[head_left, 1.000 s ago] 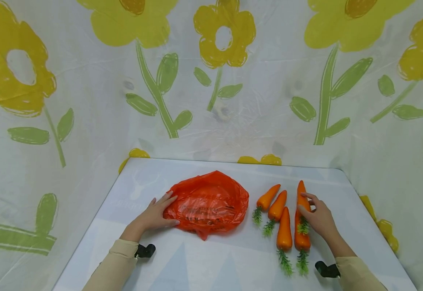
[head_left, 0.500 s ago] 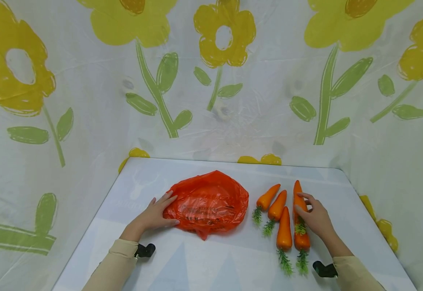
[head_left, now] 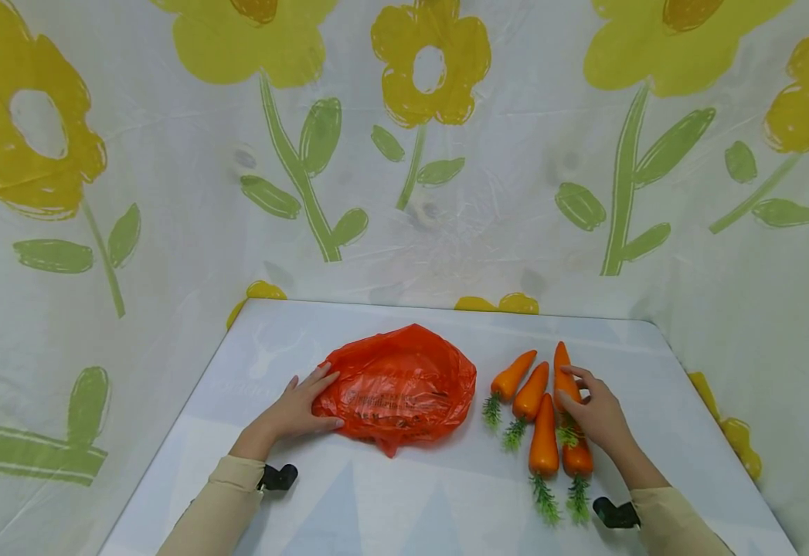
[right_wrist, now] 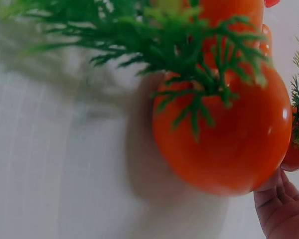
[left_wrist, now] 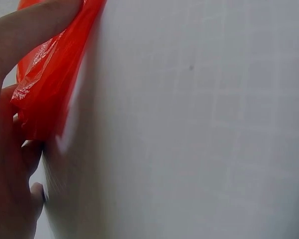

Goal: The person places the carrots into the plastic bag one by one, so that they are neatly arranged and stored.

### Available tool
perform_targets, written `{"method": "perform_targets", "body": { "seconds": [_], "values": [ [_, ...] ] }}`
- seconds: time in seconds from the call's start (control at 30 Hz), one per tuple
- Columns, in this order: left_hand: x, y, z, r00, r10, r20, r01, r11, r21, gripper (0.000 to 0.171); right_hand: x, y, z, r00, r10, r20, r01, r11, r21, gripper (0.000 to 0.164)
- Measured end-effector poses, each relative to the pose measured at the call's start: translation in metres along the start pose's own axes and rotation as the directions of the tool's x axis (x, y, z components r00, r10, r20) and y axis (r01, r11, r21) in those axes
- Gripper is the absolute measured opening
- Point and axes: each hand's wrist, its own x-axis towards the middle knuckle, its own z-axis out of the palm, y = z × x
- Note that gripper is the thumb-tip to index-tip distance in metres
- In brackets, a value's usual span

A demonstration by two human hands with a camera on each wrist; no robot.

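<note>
My left hand (head_left: 296,409) lies with spread fingers at the left edge of a crumpled red plastic bag (head_left: 404,398), touching it; the thumb (left_wrist: 30,32) rests against the bag in the left wrist view. On the right, my right hand (head_left: 599,413) pinches an orange carrot (head_left: 561,378) with a green top between thumb and fingers. Its leafy end lies against another carrot (head_left: 576,461) just nearer to me. In the right wrist view, a large rounded carrot end (right_wrist: 224,144) and blurred green leaves (right_wrist: 134,40) hide most of the hand.
Left of the right hand lie three more carrots, a front one (head_left: 544,440), a middle one (head_left: 531,395) and a back one (head_left: 513,376). The white table (head_left: 376,510) meets a flower-printed cloth (head_left: 487,193) behind. Black wrist devices (head_left: 279,479) show near both sleeves.
The right hand has shifted slightly left, bringing the pinched carrot closer to the other carrots. The left hand and the bag look the same.
</note>
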Motion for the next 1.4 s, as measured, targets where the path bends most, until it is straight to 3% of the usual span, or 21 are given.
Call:
{"method": "perform_targets", "body": {
  "seconds": [0.3, 1.17, 1.4],
  "values": [
    [0.0, 0.001, 0.0, 1.0, 0.004, -0.015, -0.005, 1.0, -0.011, 0.103, 0.001, -0.006, 0.003, 0.999, -0.05, -0.007, 0.05, 0.999, -0.007, 0.059],
    [-0.001, 0.001, 0.002, 1.0, 0.015, -0.025, -0.015, 1.0, -0.02, 0.107, 0.001, -0.026, 0.019, 0.996, -0.068, 0.057, 0.064, 0.995, 0.076, 0.055],
    [-0.002, 0.0, 0.003, 1.0, -0.022, -0.019, 0.021, 0.999, -0.049, 0.108, 0.002, -0.031, 0.024, 0.992, -0.111, 0.055, 0.107, 0.992, 0.069, 0.056]
  ]
}}
